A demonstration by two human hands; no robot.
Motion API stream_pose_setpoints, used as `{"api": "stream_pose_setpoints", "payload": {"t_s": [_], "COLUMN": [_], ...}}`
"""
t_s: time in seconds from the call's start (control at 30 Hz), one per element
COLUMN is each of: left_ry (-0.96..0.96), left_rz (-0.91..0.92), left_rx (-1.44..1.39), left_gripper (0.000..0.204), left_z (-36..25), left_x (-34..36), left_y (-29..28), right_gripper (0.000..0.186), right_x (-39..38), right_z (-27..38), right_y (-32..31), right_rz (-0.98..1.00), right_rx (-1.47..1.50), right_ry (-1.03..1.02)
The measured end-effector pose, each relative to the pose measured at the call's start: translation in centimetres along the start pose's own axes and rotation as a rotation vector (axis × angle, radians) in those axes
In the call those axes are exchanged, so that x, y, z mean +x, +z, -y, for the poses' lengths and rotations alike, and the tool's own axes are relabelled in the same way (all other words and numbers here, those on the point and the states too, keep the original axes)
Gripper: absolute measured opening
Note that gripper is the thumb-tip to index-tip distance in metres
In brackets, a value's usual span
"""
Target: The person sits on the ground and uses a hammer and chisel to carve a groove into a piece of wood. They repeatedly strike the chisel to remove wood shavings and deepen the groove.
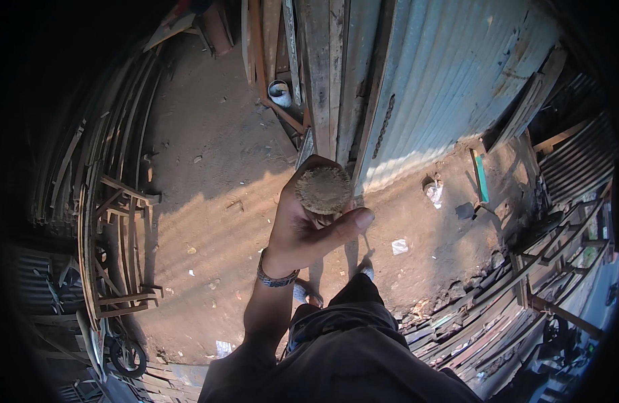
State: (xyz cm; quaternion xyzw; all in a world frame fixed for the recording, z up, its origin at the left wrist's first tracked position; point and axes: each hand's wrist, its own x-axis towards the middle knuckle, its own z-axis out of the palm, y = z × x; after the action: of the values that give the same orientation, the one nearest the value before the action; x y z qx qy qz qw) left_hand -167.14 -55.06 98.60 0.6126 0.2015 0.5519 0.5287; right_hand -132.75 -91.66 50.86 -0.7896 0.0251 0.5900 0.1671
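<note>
My left hand (303, 228) reaches up in front of me, closed around a round thing with a rough tan end (323, 190). This end looks coarse and fibrous, and the thing's length below it is mostly hidden by my palm and thumb. The thumb lies across its near side, while the other fingers wrap behind it. A dark patterned bracelet (276, 274) circles my left wrist. My right hand does not show in the picture. Below my hand, my feet stand on the dirt ground (209, 228).
A corrugated metal sheet (450, 80) and upright planks (319, 67) stand ahead. By the planks is a white bucket (279, 93). Long timber strips (88, 242) and wooden frames line the left. Stacked planks (470, 336) lie at right, and a green strip (481, 177) leans nearby.
</note>
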Motion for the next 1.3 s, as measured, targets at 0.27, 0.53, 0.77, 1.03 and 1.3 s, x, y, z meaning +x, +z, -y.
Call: {"api": "stream_pose_setpoints", "payload": {"t_s": [0.27,0.53,0.77,1.03,1.3], "left_ry": [-0.304,-0.509,-0.459,-0.526,-0.95], "left_rz": [0.23,0.042,0.194,0.209,0.39], "left_rx": [-0.066,0.547,1.024,1.245,1.353], "left_gripper": [0.034,0.033,0.046,0.047,0.056], "left_z": [15.6,30.7,41.2,53.2,65.1], "left_x": [0.3,-2.4,-0.3,-2.3,0.4], "left_y": [16.8,21.2,22.4,23.4,27.3], "right_gripper": [0.028,0.029,0.037,0.029,0.031], "right_x": [5.9,5.6,5.6,13.3,10.3], "right_z": [-7.5,-4.5,-0.9,-11.6,1.7], "right_y": [-8.8,-16.6,-21.2,-17.6,-27.0], "right_rz": [-0.072,-0.05,-0.156,-0.159,-0.216], "right_rx": [0.03,0.688,0.796,-0.225,0.601], "right_ry": [-0.078,0.103,0.009,-0.265,0.174]}}
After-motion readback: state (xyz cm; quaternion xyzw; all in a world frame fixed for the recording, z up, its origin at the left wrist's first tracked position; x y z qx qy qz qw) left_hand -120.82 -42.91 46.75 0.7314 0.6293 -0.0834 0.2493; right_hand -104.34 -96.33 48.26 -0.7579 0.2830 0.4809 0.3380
